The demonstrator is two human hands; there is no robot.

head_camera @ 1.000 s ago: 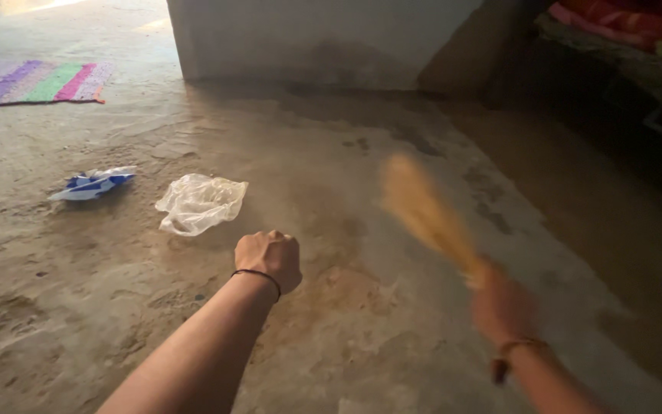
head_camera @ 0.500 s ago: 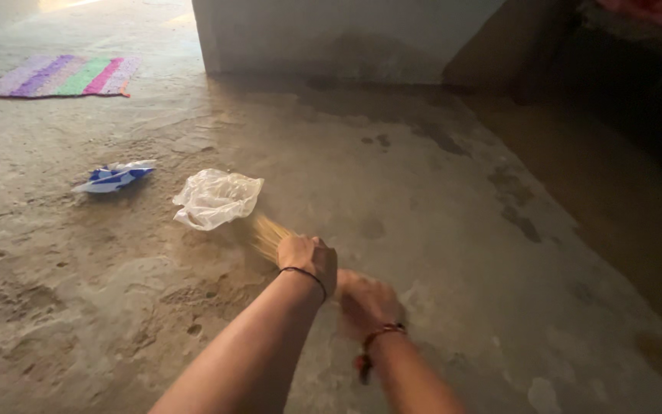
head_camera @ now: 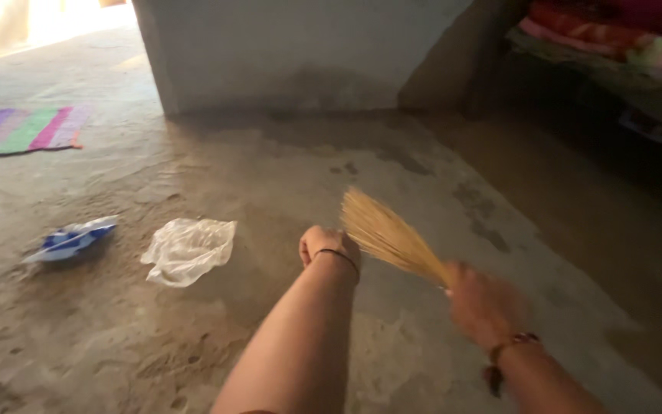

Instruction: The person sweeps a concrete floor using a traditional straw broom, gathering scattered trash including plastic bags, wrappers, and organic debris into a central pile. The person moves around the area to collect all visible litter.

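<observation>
- The straw hand broom (head_camera: pixel 388 234) is up off the concrete floor (head_camera: pixel 285 169), its pale golden bristles fanning toward the upper left and narrowing to a bundle that runs down to the right.
- The right hand (head_camera: pixel 484 303) is wrapped around the narrow end of the broom — fingers closed on it, though the hand is blurred and the fingers cannot be told apart. A reddish bracelet (head_camera: pixel 511 345) sits on that wrist.
- The left hand (head_camera: pixel 325 244) is curled into a loose fist with nothing visible in it; it hangs over the floor just left of the bristles, and whether it touches them cannot be told. A thin black band (head_camera: pixel 339 257) circles its wrist, and the forearm reaches in from the bottom edge.
- A crumpled clear plastic bag (head_camera: pixel 188 250) lies on the floor to the left of the left hand, apart from it.
- Further left lies a blue-and-white wrapper (head_camera: pixel 73 238), flattened, near the bag but not touching it.
- The floor is rough and stained, with darker patches toward the middle and right.
- A striped mat (head_camera: pixel 21 130) in purple, green and pink lies at the far left — well apart from the litter.
- A grey wall (head_camera: pixel 293 46) stands at the back; at the upper right, folded red and pink bedding (head_camera: pixel 599 31) rests on a dark bed (head_camera: pixel 653 100).
</observation>
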